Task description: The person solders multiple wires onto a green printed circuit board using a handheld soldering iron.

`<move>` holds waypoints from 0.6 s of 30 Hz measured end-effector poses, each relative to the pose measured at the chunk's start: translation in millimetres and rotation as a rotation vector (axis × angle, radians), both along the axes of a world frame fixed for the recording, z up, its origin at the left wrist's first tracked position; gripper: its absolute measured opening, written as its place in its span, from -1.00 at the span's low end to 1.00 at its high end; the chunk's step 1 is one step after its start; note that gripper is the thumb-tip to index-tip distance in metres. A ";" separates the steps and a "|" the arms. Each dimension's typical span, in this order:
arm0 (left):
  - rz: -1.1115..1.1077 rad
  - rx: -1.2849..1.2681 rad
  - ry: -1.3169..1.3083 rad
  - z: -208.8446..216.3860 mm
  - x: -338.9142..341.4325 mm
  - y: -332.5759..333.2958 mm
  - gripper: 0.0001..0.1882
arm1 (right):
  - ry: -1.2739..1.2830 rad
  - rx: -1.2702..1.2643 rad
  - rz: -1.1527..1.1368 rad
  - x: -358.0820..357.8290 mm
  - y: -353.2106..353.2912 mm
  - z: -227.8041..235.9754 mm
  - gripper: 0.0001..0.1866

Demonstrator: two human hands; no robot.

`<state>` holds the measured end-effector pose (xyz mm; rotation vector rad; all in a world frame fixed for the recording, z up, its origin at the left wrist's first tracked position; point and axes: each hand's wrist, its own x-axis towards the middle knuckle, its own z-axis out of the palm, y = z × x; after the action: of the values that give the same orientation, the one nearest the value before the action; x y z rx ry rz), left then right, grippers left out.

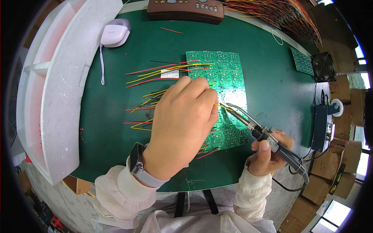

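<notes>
A green panel of printed circuit boards (232, 79) lies on the green mat, with red, yellow and black wires (157, 73) sticking out over its left side. Across its middle reaches my left hand (186, 110), fingers pinched on a thin yellow wire (218, 104) whose end shows past the fingertips. My right hand (268, 155) grips a soldering iron (268, 136) with a thin curved metal tube alongside. The iron's tip is over the panel, close to the wire's end; whether they touch I cannot tell. My left hand covers part of the panel and several wires.
A white foam tray (68, 89) borders the left side, near a lilac case with a strap (115, 34). At the back are a brown pencil case (185, 11) and a bundle of wires (278, 15). A small fan (323, 66) and blue solder feeder (320, 128) stand right.
</notes>
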<state>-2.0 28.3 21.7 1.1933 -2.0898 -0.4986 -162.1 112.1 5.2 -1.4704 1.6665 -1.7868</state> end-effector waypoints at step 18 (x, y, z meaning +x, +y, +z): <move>0.001 -0.005 0.060 -5.0 2.1 1.6 -0.87 | -0.011 0.015 -0.006 -1.2 -0.4 -0.1 -0.65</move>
<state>0.0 30.0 16.6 1.1625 -2.0381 -0.5224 -163.4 111.8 5.0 -1.4475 1.6773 -1.7787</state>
